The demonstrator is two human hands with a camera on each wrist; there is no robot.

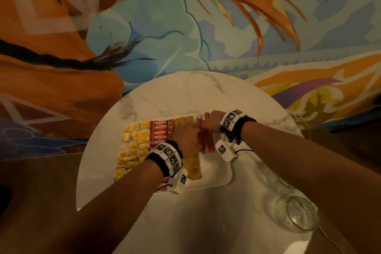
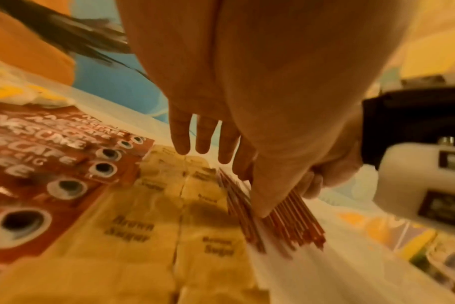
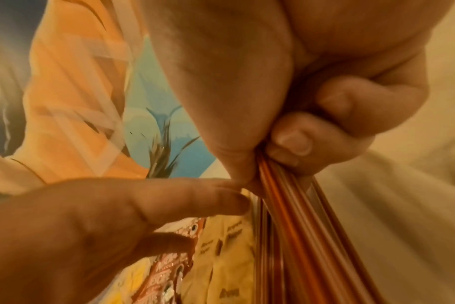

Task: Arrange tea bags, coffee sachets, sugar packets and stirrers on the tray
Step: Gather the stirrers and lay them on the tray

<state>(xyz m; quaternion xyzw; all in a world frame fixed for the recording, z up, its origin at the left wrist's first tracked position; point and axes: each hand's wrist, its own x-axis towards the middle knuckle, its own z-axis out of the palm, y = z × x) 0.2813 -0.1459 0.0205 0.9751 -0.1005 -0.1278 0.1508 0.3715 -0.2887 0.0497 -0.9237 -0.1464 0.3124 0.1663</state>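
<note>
Stirrers [image 1: 204, 134]: thin, light, stiff, slippery; fanned at 3 o'clock on tray [image 1: 224, 173], beside sugar packets [image 1: 183, 120].
Right hand [image 1: 213, 120]: pinching bundle mid-length.
Left hand [image 1: 186, 140]: fingers straight, steadying bundle.
Hold: whole bundle, middle.

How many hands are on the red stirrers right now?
2. The right hand pinches the stirrers near their far end; the left hand touches them beside the sugar packets.
</note>
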